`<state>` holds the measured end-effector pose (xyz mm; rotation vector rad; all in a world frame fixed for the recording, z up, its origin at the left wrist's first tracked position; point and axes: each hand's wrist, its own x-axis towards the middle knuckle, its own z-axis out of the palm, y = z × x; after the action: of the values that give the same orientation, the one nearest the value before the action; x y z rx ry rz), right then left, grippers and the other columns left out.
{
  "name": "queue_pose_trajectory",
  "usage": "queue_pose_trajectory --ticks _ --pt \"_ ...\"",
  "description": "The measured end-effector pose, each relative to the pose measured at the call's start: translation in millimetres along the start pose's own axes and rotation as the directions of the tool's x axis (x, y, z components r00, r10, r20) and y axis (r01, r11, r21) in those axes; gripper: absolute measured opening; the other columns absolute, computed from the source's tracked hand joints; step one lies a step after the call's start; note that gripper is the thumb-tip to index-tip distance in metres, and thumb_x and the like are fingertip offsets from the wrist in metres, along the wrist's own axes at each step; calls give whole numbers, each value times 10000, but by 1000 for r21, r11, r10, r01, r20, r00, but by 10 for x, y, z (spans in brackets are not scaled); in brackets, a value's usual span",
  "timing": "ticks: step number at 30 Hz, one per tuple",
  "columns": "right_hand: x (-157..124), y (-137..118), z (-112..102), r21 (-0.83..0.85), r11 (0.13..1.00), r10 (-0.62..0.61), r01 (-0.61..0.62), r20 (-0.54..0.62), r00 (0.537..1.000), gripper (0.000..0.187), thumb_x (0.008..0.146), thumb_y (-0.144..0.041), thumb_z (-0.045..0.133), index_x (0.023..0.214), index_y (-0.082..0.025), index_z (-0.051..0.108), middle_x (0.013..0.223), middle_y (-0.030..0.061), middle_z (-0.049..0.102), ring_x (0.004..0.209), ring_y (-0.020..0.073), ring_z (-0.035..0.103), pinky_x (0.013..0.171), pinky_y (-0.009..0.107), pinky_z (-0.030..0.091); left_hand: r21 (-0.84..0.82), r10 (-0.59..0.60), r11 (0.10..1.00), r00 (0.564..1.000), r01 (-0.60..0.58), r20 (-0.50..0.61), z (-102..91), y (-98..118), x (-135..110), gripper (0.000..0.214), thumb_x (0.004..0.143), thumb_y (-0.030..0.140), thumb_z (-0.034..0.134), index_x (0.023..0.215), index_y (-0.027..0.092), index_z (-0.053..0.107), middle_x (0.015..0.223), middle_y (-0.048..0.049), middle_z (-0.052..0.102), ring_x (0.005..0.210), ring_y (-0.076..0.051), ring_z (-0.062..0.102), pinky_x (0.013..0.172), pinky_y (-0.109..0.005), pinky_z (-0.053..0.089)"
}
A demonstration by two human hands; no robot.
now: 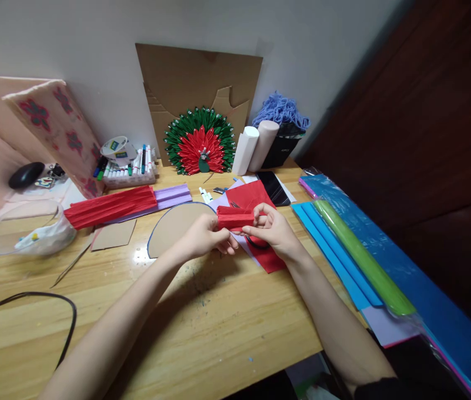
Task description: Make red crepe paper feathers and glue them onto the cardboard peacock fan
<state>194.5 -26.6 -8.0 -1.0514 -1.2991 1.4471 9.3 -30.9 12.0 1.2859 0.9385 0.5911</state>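
Note:
Between my two hands is a small folded piece of red crepe paper (235,218), held level above the table. My left hand (210,234) pinches its left end, thumb in front. At the other end, my right hand (269,228) grips it between thumb and fingers. Beneath lies a larger red sheet (256,194), with dark scissors handles (257,242) partly hidden by my right hand. A cardboard semicircle with a blue edge (173,228) rests on the table just left of my left hand.
A red-and-green peacock craft (202,141) leans on cardboard (194,72) at the back. Marker pens (135,164) fill a box. Red crepe paper (110,206) lies left, near a black cable (71,311). Green and blue rolls (360,255) line the table's right edge.

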Motion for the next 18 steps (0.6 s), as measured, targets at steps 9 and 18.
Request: queue_pose_trajectory --ticks 9,18 --pt "24 20 -47 58 994 92 -96 67 994 420 571 -274 786 768 -211 421 549 -72 587 543 119 632 535 208 468 -122 -20 991 962 55 272 -132 66 -88 238 783 166 464 927 111 646 915 -124 706 804 -166 674 756 -284 516" --pt "-51 -44 16 -173 976 -127 130 28 991 333 680 -292 709 867 -231 440 733 -24 601 664 130 625 564 219 477 -266 -35 961 987 77 158 -103 95 -75 425 827 448 444 946 97 652 829 -144 709 734 -191 675 719 -312 516"
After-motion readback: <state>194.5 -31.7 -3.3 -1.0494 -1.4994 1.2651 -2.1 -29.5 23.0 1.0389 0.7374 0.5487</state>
